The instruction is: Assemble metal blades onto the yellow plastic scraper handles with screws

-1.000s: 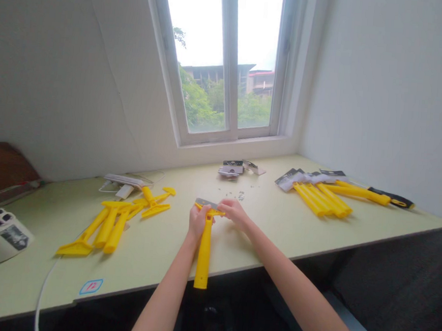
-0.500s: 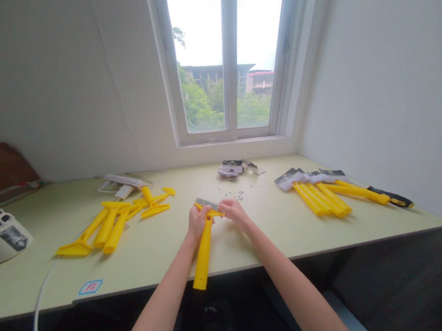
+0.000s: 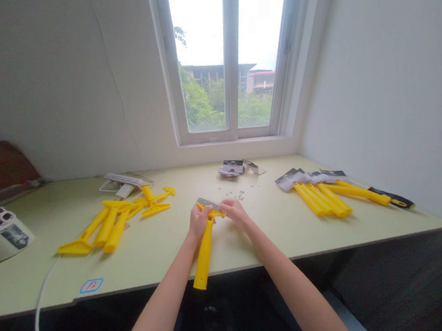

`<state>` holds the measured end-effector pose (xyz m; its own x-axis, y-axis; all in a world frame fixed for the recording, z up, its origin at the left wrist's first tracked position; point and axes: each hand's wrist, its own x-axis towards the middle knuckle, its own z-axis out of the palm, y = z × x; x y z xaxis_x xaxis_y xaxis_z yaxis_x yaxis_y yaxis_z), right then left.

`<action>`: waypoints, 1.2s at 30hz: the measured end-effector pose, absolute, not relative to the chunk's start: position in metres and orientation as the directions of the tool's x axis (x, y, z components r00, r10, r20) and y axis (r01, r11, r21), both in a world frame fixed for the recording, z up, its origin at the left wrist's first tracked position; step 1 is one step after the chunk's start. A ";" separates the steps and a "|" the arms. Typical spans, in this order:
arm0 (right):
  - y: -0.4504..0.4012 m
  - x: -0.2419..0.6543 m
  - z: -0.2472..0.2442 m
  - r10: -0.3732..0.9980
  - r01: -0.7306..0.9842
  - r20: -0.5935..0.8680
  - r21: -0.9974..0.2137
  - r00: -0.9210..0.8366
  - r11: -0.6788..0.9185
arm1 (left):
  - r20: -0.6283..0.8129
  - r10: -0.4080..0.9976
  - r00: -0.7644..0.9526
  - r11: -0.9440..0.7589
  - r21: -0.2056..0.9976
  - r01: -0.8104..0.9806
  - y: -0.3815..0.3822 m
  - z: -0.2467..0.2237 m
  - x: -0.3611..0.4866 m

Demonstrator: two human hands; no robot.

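A yellow scraper (image 3: 203, 256) points its handle down toward me over the table's front edge, with a grey metal blade (image 3: 206, 202) across its head. My left hand (image 3: 199, 220) grips the left side of the head, thumb on top near the blade. The fingers of my right hand (image 3: 234, 210) are pinched together at the right end of the head and blade; whether they hold something small there is too fine to tell. Small metal pieces (image 3: 241, 194) lie on the table just beyond my hands.
Several yellow scrapers (image 3: 114, 228) lie at the left, near a white power strip (image 3: 122, 179) and a white container (image 3: 1, 236). Bagged yellow-handled scrapers (image 3: 318, 198) lie at the right, beside a black-and-yellow handle (image 3: 391, 197). Small packets (image 3: 231, 169) sit beneath the window.
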<state>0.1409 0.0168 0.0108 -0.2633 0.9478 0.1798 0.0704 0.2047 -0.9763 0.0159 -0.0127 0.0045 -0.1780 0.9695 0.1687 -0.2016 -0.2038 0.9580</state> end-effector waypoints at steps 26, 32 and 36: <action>0.014 0.143 0.016 0.945 0.082 0.158 -0.979 -0.287 0.189 | 0.153 0.975 -0.161 -0.188 0.954 -0.233 -0.010 0.004 0.013; 0.014 0.143 0.016 0.951 0.091 0.131 -0.983 -0.281 0.162 | 0.134 0.980 -0.147 -0.165 0.960 -0.224 -0.012 0.004 0.015; 0.014 0.143 0.016 0.952 0.096 0.111 -0.985 -0.287 0.143 | 0.131 0.984 -0.124 -0.157 0.960 -0.230 -0.011 0.004 0.014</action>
